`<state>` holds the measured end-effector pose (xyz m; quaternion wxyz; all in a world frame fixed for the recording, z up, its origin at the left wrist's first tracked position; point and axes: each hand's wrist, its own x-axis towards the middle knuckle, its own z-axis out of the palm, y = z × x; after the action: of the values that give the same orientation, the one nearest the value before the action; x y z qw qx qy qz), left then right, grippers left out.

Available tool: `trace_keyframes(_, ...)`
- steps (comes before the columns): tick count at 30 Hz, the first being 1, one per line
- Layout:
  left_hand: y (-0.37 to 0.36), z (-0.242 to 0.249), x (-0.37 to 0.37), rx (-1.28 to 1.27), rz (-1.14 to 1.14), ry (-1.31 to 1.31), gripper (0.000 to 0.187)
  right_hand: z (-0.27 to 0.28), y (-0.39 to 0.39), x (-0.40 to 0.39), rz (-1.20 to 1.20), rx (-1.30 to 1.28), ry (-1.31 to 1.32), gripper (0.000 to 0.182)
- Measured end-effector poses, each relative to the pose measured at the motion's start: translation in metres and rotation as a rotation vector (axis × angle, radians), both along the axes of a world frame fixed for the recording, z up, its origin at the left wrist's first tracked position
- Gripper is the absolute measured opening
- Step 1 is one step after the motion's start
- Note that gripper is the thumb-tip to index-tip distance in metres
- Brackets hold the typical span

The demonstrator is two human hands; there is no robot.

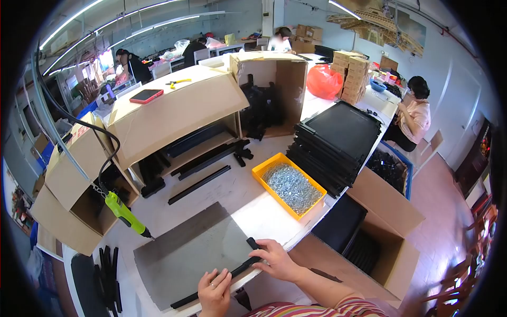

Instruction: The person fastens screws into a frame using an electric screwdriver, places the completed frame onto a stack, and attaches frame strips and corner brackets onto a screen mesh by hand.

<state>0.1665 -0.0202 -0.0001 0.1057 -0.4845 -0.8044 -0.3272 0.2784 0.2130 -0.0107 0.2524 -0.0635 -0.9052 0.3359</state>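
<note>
A grey flat panel (195, 251) lies on the white table in front of me. A black bar (240, 268) runs along its near edge, ending in a black corner piece (252, 243). My right hand (274, 259) rests on the bar near that corner, fingers curled over it. My left hand (214, 290) presses on the same bar lower down, a ring on one finger. A green powered screwdriver (125, 213) hangs on a cable just left of the panel.
A yellow tray of screws (264, 174) sits right of the panel, beside a stack of black panels (338, 142). Open cardboard boxes (174, 113) with black parts and loose black bars (199, 185) fill the far side. Other people work at the back and right.
</note>
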Motion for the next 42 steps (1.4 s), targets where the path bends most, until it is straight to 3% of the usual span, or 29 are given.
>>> trace_keyframes(7,0.002,0.0,-0.003,0.014,-0.021,0.02,0.024,-0.01,0.0,-0.001,0.015,0.027,0.051,0.022)
trace_keyframes(16,0.003,0.003,-0.009,-0.014,-0.079,0.027,0.027,-0.024,0.003,-0.003,-0.004,0.009,0.035,0.023)
trace_keyframes(17,0.001,0.0,-0.01,-0.03,-0.086,0.042,0.027,-0.029,0.0,-0.002,-0.022,-0.067,0.015,0.024)
trace_keyframes(18,-0.001,-0.001,-0.01,-0.046,-0.092,0.051,0.026,-0.037,0.001,0.001,-0.021,-0.342,-0.081,0.027)
trace_keyframes(19,0.001,-0.001,-0.009,-0.043,-0.067,0.009,0.024,-0.025,0.007,0.004,0.013,-0.15,-0.042,0.034)
trace_keyframes(20,0.0,-0.002,-0.009,-0.035,-0.06,0.01,0.024,-0.002,0.008,0.005,0.012,-0.256,-0.085,0.04)
trace_keyframes(21,0.001,-0.004,-0.009,-0.036,-0.061,0.015,0.025,0.01,0.016,0.005,0.045,-0.086,-0.066,0.048)
trace_keyframes(24,0.0,-0.006,-0.008,-0.037,-0.061,0.014,0.027,0.01,0.011,0.006,-0.102,-0.256,-0.101,0.057)
trace_keyframes(30,0.005,-0.011,-0.009,0.033,-0.057,-0.09,0.028,0.001,0.009,0.007,-0.118,-0.291,-0.117,0.048)
trace_keyframes(36,0.003,-0.01,-0.01,0.003,-0.07,0.021,0.03,0.006,0.006,0.004,-0.134,-0.199,-0.102,0.035)
trace_keyframes(38,0.006,-0.003,-0.01,-0.017,-0.089,0.04,0.03,0.002,0.009,0.005,-0.077,0.018,-0.041,0.031)
trace_keyframes(42,0.009,-0.007,-0.01,-0.05,-0.118,0.07,0.028,-0.022,0.016,0.007,-0.015,-0.041,0.065,0.029)
